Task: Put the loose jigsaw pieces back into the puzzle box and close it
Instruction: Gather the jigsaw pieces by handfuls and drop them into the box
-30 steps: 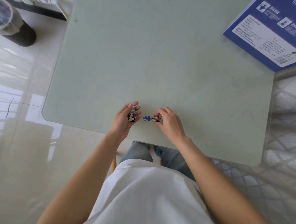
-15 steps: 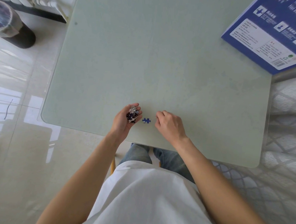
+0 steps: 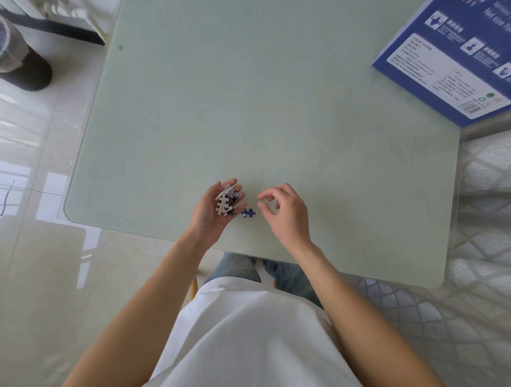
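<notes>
The left hand is lying palm up near the front edge of the pale green glass-topped table, its fingers curling round a small stack of white-backed cardboard jigsaw pieces; held as a cup like this, it is probably serving as a collecting tray, so that many pieces can be carried to the box in one trip. The right hand is hovering just beside it with the fingers loosely curled and the thumb and forefinger parted, pinching nothing, and this pose suggests it is getting ready to pick something up. Between the two hands a single small blue jigsaw piece is lying flat on the glass, just beside the left fingertips and touching neither hand as far as can be seen; it appears to be the only loose piece on the table. The blue cardboard puzzle box with white printed panels is sitting at the far right corner, well apart from the hands, showing a printed face with a barcode, so whether it is open cannot be told. Nothing is standing on the table between hands and box. On the glossy tiled floor to the left a dark round-based cylindrical bin is standing, and a pale quilted cover is lying to the right
</notes>
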Demonstrator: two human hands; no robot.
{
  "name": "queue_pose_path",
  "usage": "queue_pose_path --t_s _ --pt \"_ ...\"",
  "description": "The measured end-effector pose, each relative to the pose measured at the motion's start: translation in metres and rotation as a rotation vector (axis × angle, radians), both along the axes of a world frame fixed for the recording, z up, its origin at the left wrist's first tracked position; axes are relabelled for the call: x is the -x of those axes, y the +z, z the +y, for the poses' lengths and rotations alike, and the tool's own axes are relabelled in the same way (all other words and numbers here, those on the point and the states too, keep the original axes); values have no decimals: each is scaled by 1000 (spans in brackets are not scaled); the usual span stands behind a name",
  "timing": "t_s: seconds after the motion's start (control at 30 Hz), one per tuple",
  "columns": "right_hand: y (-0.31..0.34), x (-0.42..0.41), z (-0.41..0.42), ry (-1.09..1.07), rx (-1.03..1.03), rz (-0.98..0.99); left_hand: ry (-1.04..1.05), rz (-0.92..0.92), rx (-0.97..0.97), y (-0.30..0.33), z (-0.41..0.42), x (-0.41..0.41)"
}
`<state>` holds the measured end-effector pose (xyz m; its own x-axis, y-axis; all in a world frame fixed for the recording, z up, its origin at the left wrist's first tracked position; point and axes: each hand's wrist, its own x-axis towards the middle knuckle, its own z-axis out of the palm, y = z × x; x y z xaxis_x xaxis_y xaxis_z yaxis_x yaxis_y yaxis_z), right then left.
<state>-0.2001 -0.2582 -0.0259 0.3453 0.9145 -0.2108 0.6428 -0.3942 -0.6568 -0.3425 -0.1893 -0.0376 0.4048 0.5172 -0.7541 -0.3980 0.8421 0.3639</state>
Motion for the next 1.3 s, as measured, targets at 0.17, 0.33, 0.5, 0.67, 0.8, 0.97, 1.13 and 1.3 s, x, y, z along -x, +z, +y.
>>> queue_pose_path --t_s 0.17,0.33,0.5,0.67,0.8,0.97,1.13,1.3 --pt "-15 13 -5 251 162 -172 -19 47 -45 1 6 8" --pt "-15 15 0 193 248 -100 -41 80 -69 0 9 13" --pt "-13 14 5 246 308 -91 -43 109 -78 0 9 17" --pt "-12 13 6 313 331 -77 -53 164 -69 2 8 19" --pt "-5 15 7 239 201 65 -38 196 -66 4 8 18" --pt "24 37 27 6 -26 190 -21 148 -38 13 7 1" --pt "39 23 27 -126 -11 183 -53 79 -28 31 8 -24" --pt "57 -25 14 -207 -74 92 -231 162 -99 42 18 -46"
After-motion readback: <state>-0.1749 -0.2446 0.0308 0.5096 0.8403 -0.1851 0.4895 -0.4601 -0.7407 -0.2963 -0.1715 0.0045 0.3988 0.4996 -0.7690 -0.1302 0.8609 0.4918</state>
